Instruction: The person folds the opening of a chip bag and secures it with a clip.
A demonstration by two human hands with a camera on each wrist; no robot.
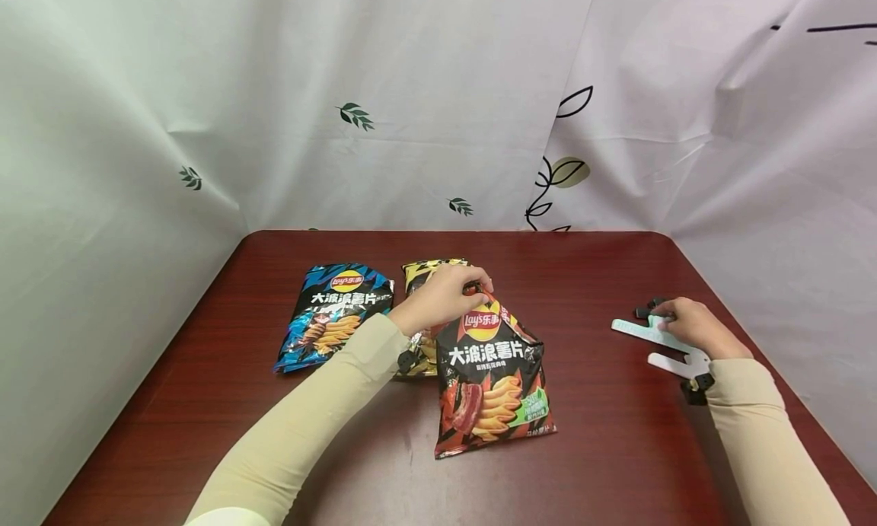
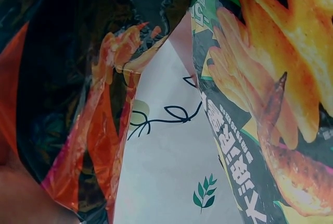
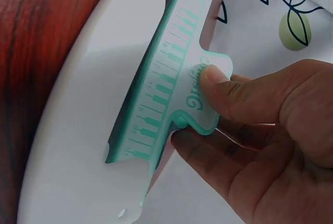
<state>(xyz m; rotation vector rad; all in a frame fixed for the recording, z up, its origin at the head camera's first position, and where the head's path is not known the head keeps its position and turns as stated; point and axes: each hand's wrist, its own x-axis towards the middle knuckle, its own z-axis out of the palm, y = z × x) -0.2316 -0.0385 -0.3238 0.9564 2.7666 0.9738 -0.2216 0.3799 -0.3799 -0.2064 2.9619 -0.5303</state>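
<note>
My left hand [image 1: 448, 291] pinches the top corner of a black-and-red Lay's chip bag [image 1: 489, 381], which leans upright toward me with its front showing. In the left wrist view this chip bag [image 2: 93, 104] fills the left side. Behind the left forearm lies a yellow chip bag [image 1: 419, 362], partly hidden. My right hand [image 1: 695, 328] pinches the tab of a pale green-and-white bag clip [image 1: 633, 329] between thumb and fingers. Piano keys are printed along the clip [image 3: 161, 83] in the right wrist view.
A blue chip bag [image 1: 336, 320] lies flat on the left of the dark red table [image 1: 582, 465]. Small black objects [image 1: 644, 311] sit beside the right fingers. A white wrist mount [image 1: 674, 366] sticks out below that hand. White patterned cloth [image 1: 425, 130] hangs behind the table.
</note>
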